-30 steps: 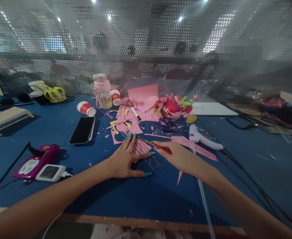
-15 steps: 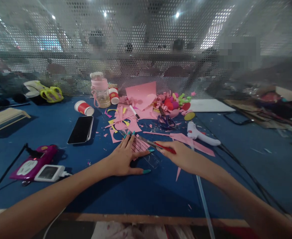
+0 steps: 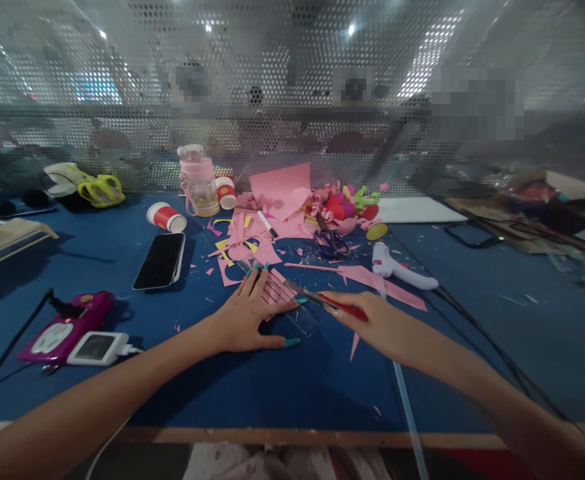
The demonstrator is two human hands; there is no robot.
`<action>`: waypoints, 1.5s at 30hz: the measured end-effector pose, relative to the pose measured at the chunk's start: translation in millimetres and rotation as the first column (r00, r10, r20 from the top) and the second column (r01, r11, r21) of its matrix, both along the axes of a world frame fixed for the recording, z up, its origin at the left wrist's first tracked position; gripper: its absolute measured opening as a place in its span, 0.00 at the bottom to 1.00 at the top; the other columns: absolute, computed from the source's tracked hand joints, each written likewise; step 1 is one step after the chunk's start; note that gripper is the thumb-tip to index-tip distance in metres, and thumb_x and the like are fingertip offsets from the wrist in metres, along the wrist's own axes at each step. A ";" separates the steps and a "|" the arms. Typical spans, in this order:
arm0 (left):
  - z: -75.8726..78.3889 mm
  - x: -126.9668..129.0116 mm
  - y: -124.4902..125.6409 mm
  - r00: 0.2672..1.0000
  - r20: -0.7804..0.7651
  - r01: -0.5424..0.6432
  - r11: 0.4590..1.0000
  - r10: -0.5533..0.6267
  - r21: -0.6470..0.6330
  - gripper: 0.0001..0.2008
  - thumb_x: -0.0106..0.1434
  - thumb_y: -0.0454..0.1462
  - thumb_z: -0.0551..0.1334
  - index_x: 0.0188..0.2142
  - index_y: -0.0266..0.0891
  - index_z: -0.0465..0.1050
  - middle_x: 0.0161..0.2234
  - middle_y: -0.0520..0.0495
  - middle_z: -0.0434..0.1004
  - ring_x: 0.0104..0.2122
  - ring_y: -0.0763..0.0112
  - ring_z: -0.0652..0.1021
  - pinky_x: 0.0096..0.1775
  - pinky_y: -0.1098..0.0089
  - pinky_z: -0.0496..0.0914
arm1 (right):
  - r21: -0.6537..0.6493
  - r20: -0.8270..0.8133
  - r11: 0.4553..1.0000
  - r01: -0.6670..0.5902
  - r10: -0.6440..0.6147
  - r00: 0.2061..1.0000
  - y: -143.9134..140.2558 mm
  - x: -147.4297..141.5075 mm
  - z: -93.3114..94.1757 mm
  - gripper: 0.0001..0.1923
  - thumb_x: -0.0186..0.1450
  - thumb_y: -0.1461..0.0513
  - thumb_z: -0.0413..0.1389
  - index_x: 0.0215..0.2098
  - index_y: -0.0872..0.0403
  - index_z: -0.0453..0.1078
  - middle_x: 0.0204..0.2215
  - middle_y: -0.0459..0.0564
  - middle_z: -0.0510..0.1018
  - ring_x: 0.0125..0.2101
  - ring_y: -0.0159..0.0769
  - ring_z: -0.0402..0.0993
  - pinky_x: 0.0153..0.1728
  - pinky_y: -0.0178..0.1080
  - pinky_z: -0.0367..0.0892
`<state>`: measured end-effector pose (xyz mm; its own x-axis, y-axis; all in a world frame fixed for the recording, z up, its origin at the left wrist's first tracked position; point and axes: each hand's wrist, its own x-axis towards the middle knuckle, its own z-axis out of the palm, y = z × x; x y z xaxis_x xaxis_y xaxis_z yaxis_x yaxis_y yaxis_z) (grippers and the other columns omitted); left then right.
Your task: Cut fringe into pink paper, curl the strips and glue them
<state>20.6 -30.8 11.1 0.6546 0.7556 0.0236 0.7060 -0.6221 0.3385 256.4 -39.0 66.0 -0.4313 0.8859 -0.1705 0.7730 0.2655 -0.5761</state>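
Head view shows a blue work table [image 3: 97, 253] with craft things spread on it. The left hand [image 3: 245, 317] lies flat with the fingers spread wide, palm down, and it presses on a clear plastic ruler [image 3: 300, 319] that lies over a piece of pink paper [image 3: 272, 288]. The hand grips nothing; it only holds the ruler down. The fingertips [image 3: 255, 266] reach to the far end of the pink paper, and the thumb points to the right along the near edge of the ruler.

The right hand [image 3: 372, 320] is closed around a craft knife with a red handle [image 3: 345, 308]. The metal blade end of the knife points to the left and up, and it lies along the right edge of the ruler, just beside the left index finger. I cannot tell if the tip touches the paper.

Behind the hands there is a heap of pink and yellow paper scraps [image 3: 252, 243], with a white marker [image 3: 266, 225] on it and scissors [image 3: 330, 243] beside it. A white glue gun [image 3: 397, 270] lies to the right of the knife, on a long pink strip [image 3: 372, 280]. To the left a black phone [image 3: 161, 260] lies face up, near a fallen red paper cup [image 3: 165, 217]. A pink bottle [image 3: 197, 181] stands at the mesh wall.
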 end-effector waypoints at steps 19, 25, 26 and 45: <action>1.8 1.3 -1.9 1.000 -0.026 -0.009 1.000 0.008 -0.011 0.33 0.51 0.60 0.50 0.56 0.59 0.52 0.63 0.54 0.24 0.59 0.43 0.36 0.54 0.45 0.42 | -0.002 0.023 0.999 0.039 -0.039 0.999 -12.0 18.0 7.5 0.21 0.61 0.54 0.46 0.51 0.49 0.66 0.39 0.49 0.77 0.37 0.42 0.73 0.37 0.39 0.67; 2.1 1.3 -1.0 0.999 -0.036 0.009 1.000 -0.010 -0.016 0.33 0.52 0.59 0.51 0.56 0.57 0.52 0.63 0.52 0.25 0.59 0.44 0.37 0.54 0.46 0.41 | -0.003 0.093 0.999 0.042 -0.041 0.995 -13.9 21.3 16.4 0.20 0.61 0.55 0.47 0.50 0.50 0.67 0.46 0.48 0.73 0.44 0.45 0.69 0.42 0.42 0.65; 1.5 1.2 -0.8 0.999 -0.034 0.010 1.000 -0.011 -0.019 0.33 0.52 0.59 0.51 0.56 0.57 0.52 0.63 0.52 0.25 0.59 0.44 0.37 0.54 0.46 0.41 | -0.001 0.088 1.000 0.029 -0.028 0.996 -13.2 22.8 17.8 0.20 0.61 0.55 0.47 0.49 0.49 0.68 0.46 0.48 0.73 0.44 0.45 0.69 0.42 0.42 0.65; 2.5 0.8 -3.2 0.999 -0.043 0.018 1.000 -0.017 0.010 0.33 0.53 0.58 0.51 0.56 0.56 0.52 0.63 0.51 0.26 0.59 0.43 0.37 0.54 0.45 0.42 | -0.051 0.060 0.987 0.150 -0.147 0.987 6.2 -1.3 14.6 0.23 0.61 0.55 0.46 0.54 0.49 0.62 0.11 0.42 0.64 0.10 0.24 0.57 0.11 0.27 0.49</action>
